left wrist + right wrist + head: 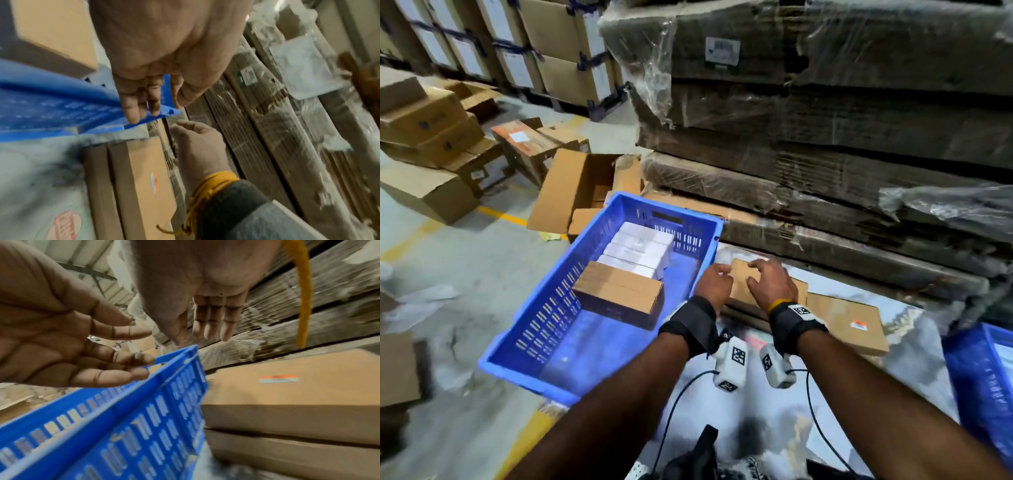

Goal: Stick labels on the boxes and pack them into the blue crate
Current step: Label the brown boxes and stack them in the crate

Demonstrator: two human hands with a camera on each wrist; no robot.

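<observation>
Hovering: both hands (743,284) open | beside blue crate (599,373) rim | over box (743,281)

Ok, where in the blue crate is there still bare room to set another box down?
In the crate, the near half of the floor is bare, from the brown box back to the near wall. A strip also runs along the right wall beside the white boxes. The far left is crowded. Both hands hover over the flat cartons right of it.
</observation>
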